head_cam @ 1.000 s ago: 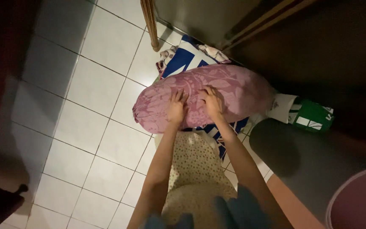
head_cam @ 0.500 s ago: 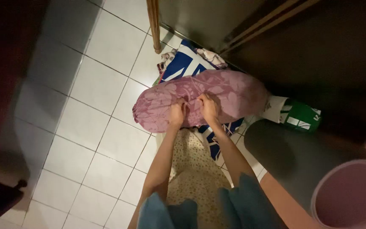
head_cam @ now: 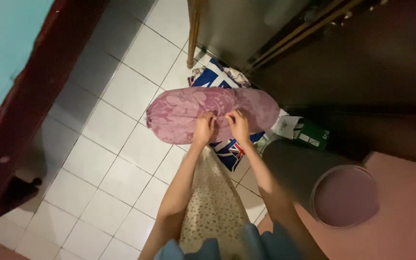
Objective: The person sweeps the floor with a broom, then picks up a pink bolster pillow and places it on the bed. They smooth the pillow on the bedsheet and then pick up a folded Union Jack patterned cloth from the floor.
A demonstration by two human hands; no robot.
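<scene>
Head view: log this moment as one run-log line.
left hand: gripping pink floral pillow | right hand: gripping same pillow | under pillow: blue-and-white cloth | floor: white tiles

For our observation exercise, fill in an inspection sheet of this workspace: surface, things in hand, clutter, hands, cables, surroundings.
Surface: white tiled floor, dimly lit.
Things in hand: pink floral pillow, held above the floor, its cover bunched at the middle where the fingers pinch it.
Clutter: blue and white printed cloth under the pillow; green and white box on the floor; round pink bin at the right.
Hands: left hand and right hand both grip the pillow cover, side by side.
Cables: nothing seen.
Surroundings: wooden pole standing on the tiles, dark furniture behind, red-brown ledge at the left.
</scene>
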